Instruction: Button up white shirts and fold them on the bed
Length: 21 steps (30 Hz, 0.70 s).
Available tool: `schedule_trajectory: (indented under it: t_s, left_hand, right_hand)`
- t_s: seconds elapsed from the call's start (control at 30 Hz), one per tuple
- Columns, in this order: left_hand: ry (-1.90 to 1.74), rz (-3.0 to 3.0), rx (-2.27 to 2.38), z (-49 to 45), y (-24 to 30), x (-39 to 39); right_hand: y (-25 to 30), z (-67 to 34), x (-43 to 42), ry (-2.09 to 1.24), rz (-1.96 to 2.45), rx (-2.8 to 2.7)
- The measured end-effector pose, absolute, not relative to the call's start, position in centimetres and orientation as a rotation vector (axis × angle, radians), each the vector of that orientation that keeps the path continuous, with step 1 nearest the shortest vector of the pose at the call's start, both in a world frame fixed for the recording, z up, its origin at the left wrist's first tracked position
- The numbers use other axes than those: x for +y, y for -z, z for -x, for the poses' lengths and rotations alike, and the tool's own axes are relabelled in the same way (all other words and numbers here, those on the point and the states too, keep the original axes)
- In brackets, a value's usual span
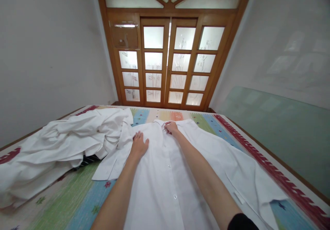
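A white button-up shirt (pixel 154 175) lies spread out in front of me, front side up, its collar at the far end and its buttons running down the middle. My left hand (pixel 140 144) rests on the shirt near its left shoulder, fingers apart and stretched out. At the collar, my right hand (pixel 171 127) has its fingers bent and pinched on the collar's edge. The short left sleeve lies flat beside a heap of white clothes (pixel 85 130).
The shirt and heap lie on a striped, colourful bed cover (pixel 74 188). A bit of dark striped cloth (pixel 89 159) shows under the heap. Beyond the bed stand wooden doors with glass panes (pixel 165 61). A pale green panel (pixel 278 130) leans along the right wall.
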<state>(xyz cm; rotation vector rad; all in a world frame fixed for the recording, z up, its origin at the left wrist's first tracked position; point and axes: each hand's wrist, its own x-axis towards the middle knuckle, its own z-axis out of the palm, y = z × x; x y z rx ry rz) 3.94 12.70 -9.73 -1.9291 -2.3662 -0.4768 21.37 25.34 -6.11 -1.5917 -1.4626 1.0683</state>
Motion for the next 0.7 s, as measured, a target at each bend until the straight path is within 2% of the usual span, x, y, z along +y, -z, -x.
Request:
schedule_trajectory:
  t_s: [0.2, 0.27, 0.47, 0.7]
  left_hand:
    - [0.472, 1.952, -2.384, -3.8, 9.7, 12.8]
    - [0.485, 1.936, -2.383, -3.9, 9.8, 12.9]
    - [0.498, 1.932, -2.344, -3.9, 10.3, 13.1]
    - [0.475, 1.932, -2.338, -4.1, 9.8, 12.9]
  right_hand:
    - [6.6, -21.8, 27.6, -0.632, 1.523, -1.669]
    - [6.9, -21.8, 28.2, -0.581, 1.493, -1.714]
    - [6.9, -20.9, 28.8, -0.970, 1.438, -1.486]
    - [5.3, -21.8, 27.6, -1.245, 1.439, -1.590]
